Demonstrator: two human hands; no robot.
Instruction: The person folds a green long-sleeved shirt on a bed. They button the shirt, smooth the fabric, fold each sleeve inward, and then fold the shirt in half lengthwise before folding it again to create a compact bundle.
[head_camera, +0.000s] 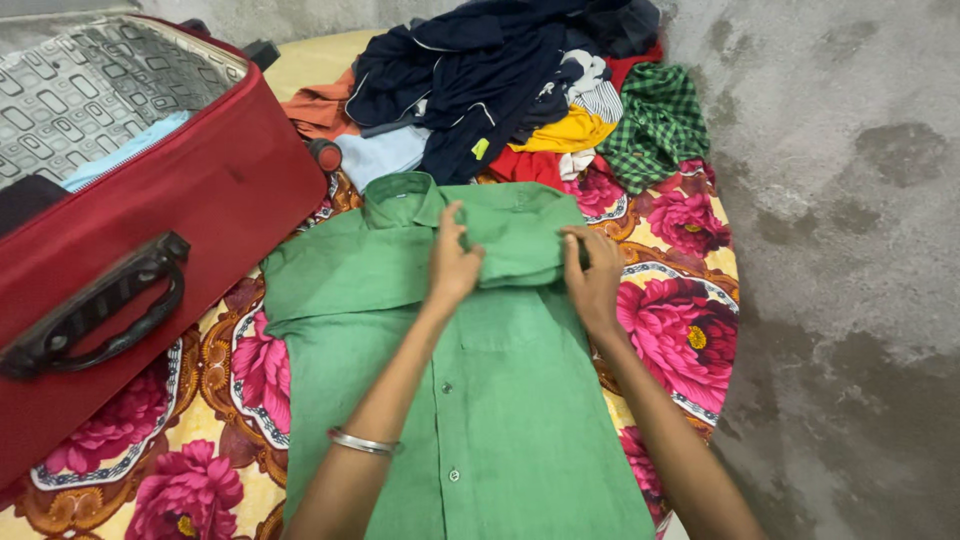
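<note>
A green button-up shirt (500, 400) lies flat, front up, on a floral bedspread (690, 330), collar toward the far side. My left hand (452, 262) pinches the cloth just below the collar at the shirt's middle. My right hand (592, 275) grips the folded-in right sleeve near the shoulder. Both hands hold the same folded band of green cloth, which lies across the chest. A silver bangle (365, 442) sits on my left forearm.
An open red suitcase (190, 200) with a black handle (100, 305) stands at the left, light blue cloth inside. A heap of clothes (500, 90), navy, yellow, orange and green checked, lies beyond the shirt. A grey concrete wall (850, 250) runs along the right.
</note>
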